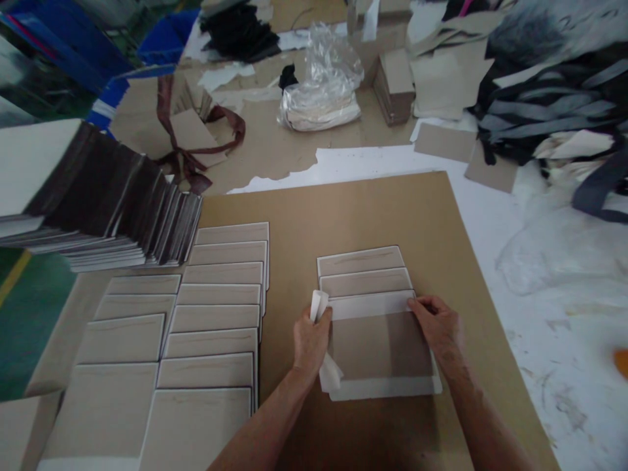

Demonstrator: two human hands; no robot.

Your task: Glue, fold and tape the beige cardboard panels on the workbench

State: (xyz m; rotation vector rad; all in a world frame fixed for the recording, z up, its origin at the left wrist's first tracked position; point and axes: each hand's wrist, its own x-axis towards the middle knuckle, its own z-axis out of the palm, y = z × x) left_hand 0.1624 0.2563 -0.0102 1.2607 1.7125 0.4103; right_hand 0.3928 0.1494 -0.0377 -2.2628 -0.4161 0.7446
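Observation:
A flat beige panel (363,350) with pale bands along its top and bottom lies in front of me, overlapping two similar cards (366,282) above it. My left hand (311,340) is closed at the panel's left edge around a crumpled white strip (320,305) that looks like paper. The strip sticks out above the fist and hangs out below it. At the panel's upper right corner, my right hand (439,327) pinches the edge between thumb and fingers. Shadow from the right side darkens part of the panel.
Overlapping rows of beige cards (210,340) cover the left of the brown board (392,209). A tall stack of dark-edged panels (98,183) stands behind them. Farther back are a clear plastic bag (321,85), a brown ribbon (181,144) and dark fabric strips (549,104).

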